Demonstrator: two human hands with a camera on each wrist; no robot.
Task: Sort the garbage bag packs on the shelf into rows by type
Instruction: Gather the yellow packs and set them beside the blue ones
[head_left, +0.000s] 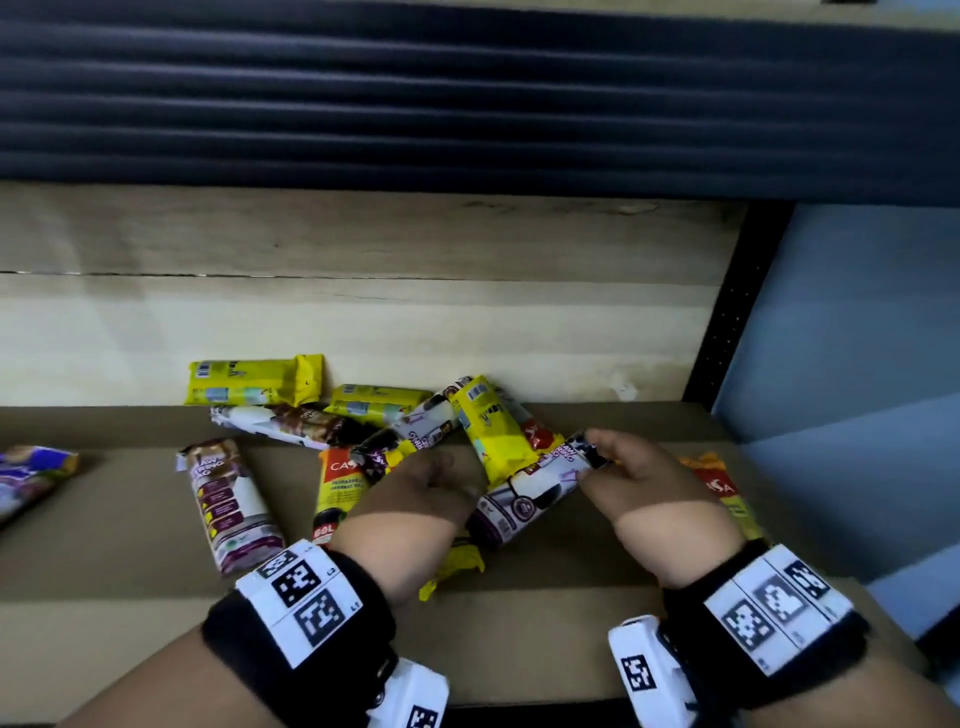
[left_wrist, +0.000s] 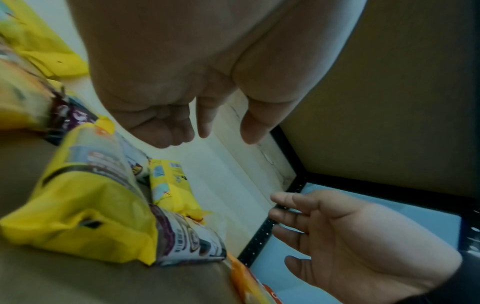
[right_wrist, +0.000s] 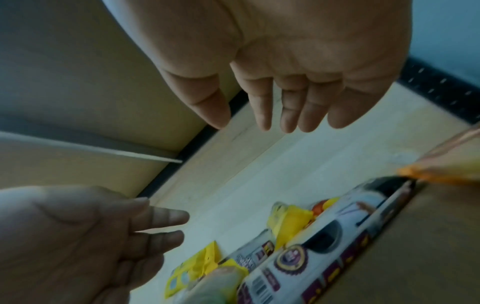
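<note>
Several garbage bag packs lie jumbled on the shelf (head_left: 130, 571). Yellow packs (head_left: 249, 382) (head_left: 488, 431) sit toward the back. White-and-purple packs (head_left: 228, 504) (head_left: 291, 423) lie left of the pile, and another white-and-purple pack (head_left: 524, 499) (right_wrist: 324, 242) lies slanted between my hands. A red-and-yellow pack (head_left: 337, 488) is partly under my left hand (head_left: 421, 483) (left_wrist: 205, 123), which hovers with loose fingers and holds nothing. My right hand (head_left: 634, 478) (right_wrist: 285, 92) is spread above the slanted pack's far end, fingers straight, gripping nothing.
Another red-and-yellow pack (head_left: 722, 493) lies at the right edge beside my right hand. A purple pack (head_left: 31, 478) sits alone at far left. A black upright post (head_left: 727, 322) bounds the shelf on the right, and the dark upper shelf (head_left: 467, 104) hangs overhead.
</note>
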